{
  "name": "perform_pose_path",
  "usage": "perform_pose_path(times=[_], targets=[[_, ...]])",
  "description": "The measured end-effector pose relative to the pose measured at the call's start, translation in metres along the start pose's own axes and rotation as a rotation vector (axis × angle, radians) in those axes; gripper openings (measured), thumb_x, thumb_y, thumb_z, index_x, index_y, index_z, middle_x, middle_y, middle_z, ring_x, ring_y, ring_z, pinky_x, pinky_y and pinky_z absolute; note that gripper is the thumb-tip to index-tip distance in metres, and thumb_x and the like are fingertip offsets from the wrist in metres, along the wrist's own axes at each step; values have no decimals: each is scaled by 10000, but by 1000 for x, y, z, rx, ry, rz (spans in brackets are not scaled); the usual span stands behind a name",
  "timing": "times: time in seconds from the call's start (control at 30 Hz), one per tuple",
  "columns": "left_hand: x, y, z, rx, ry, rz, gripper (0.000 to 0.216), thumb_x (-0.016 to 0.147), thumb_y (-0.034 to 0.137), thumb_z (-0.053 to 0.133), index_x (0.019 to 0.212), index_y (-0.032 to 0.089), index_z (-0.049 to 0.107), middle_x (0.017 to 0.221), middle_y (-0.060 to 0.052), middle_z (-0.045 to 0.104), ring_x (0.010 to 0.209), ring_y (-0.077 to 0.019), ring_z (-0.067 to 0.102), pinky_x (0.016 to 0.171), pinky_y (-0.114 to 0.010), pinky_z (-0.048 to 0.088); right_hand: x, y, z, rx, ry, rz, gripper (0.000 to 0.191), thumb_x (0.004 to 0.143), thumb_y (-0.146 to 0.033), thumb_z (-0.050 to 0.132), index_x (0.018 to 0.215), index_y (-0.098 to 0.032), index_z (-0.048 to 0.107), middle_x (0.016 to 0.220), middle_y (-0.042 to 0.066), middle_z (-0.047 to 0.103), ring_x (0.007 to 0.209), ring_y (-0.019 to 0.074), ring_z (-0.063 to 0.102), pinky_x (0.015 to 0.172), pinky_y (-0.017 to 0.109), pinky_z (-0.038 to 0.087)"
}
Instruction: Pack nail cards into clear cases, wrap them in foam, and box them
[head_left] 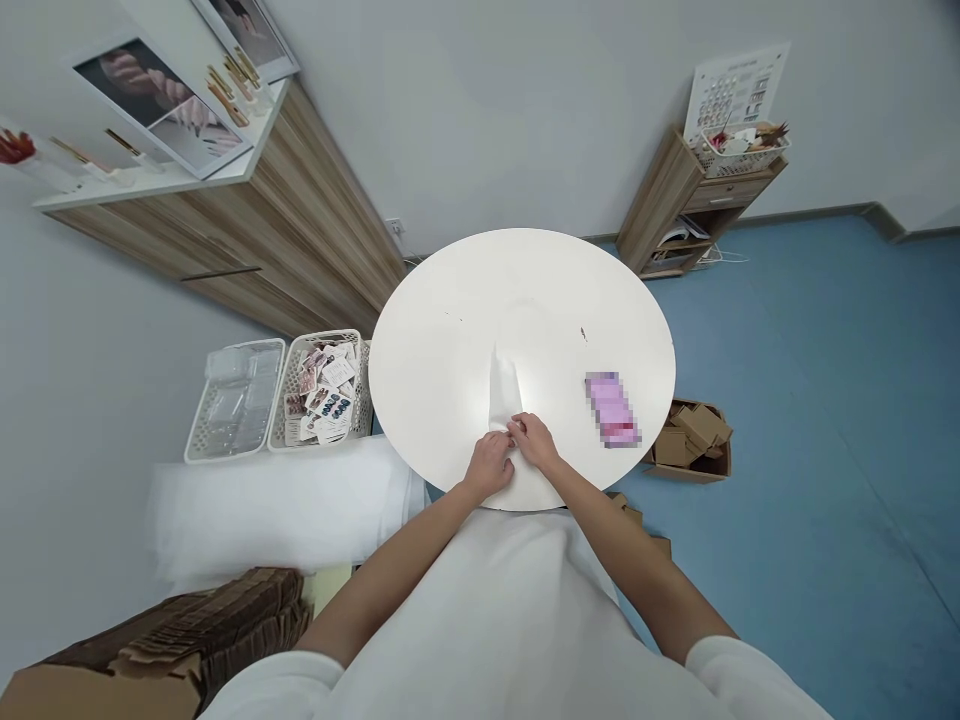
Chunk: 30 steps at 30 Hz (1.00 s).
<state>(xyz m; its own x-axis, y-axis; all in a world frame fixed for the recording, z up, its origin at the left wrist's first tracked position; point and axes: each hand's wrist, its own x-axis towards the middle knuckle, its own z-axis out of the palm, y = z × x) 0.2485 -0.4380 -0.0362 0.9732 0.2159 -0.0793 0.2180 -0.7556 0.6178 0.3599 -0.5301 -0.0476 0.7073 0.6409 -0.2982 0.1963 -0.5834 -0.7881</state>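
On the round white table (442, 290) lies a narrow, folded white sheet (505, 388), its long side pointing away from me; whether it is paper or thin foam is hard to tell. My left hand (491, 463) is closed at its near end, fingers curled. Just to the right, my right hand (534, 440) pinches the same near end, fingertips almost meeting those of the left. The bottom of the sheet is partly hidden by my fingers. A pixelated pink-purple rectangular thing (613, 410) rests farther right on the tabletop.
Left of the table stand a basket of printed cards (324, 392), a basket of clear plastic boxes (236, 400) and stacked white sheets (285, 505). Flattened cardboard (225, 630) lies lower left. A carton of small brown boxes (688, 440) sits at right; a wooden cabinet (300, 190) stands behind left.
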Motion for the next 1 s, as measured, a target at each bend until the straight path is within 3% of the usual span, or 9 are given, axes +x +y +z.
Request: perform_pose_path(times=[0.13, 0.33, 0.53, 0.7, 0.87, 1.0], targets=[[-12, -2, 1, -53, -29, 65, 376, 625, 102, 466, 987, 200, 484, 1050, -67, 570, 1058, -232, 481, 894, -408, 396, -4, -3, 2, -87, 7, 41, 158, 784, -236, 403, 896, -220, 512, 696, -21, 520, 628, 124, 496, 589, 247, 374], [-16, -17, -7, -30, 127, 43, 482, 699, 168, 469, 1176, 163, 396, 1291, -103, 418, 1220, -236, 348, 987, -424, 333, -9, 0, 5, -113, 48, 47, 139, 739, -189, 404, 869, -227, 432, 608, -56, 456, 556, 118, 458, 527, 228, 335], [1, -27, -11, 37, -41, 221, 535, 734, 118, 406, 1264, 159, 350, 1339, -94, 385, 1281, -215, 269, 1037, -431, 264, -7, 2, 4, -66, 41, 24, 126, 726, -195, 403, 847, -229, 401, 599, -63, 444, 549, 117, 456, 535, 229, 346], [-1, -21, -5, 5, -152, 298, 689, 731, 80, 378, 1370, 166, 137, 1408, -92, 267, 1315, -214, 175, 1065, -453, 189, -8, 2, 1, -62, 11, 31, 157, 748, -198, 389, 902, -224, 401, 637, -47, 484, 583, 126, 484, 555, 235, 364], [-1, -18, -2, -198, -155, 271, 832, 698, 60, 405, 1382, 208, -46, 1453, -81, 115, 1318, -241, 152, 1071, -472, 155, -14, -4, -4, -137, -20, -12, 202, 817, -239, 320, 997, -225, 408, 784, -1, 556, 689, 146, 526, 620, 262, 380], [11, -18, -2, -605, -64, 49, 875, 718, 83, 430, 1358, 274, -135, 1461, -94, -7, 1259, -260, 309, 1008, -459, 296, -15, -11, -2, -229, -47, -9, 309, 787, -366, 427, 1054, -216, 388, 879, 23, 553, 706, 156, 531, 608, 269, 379]])
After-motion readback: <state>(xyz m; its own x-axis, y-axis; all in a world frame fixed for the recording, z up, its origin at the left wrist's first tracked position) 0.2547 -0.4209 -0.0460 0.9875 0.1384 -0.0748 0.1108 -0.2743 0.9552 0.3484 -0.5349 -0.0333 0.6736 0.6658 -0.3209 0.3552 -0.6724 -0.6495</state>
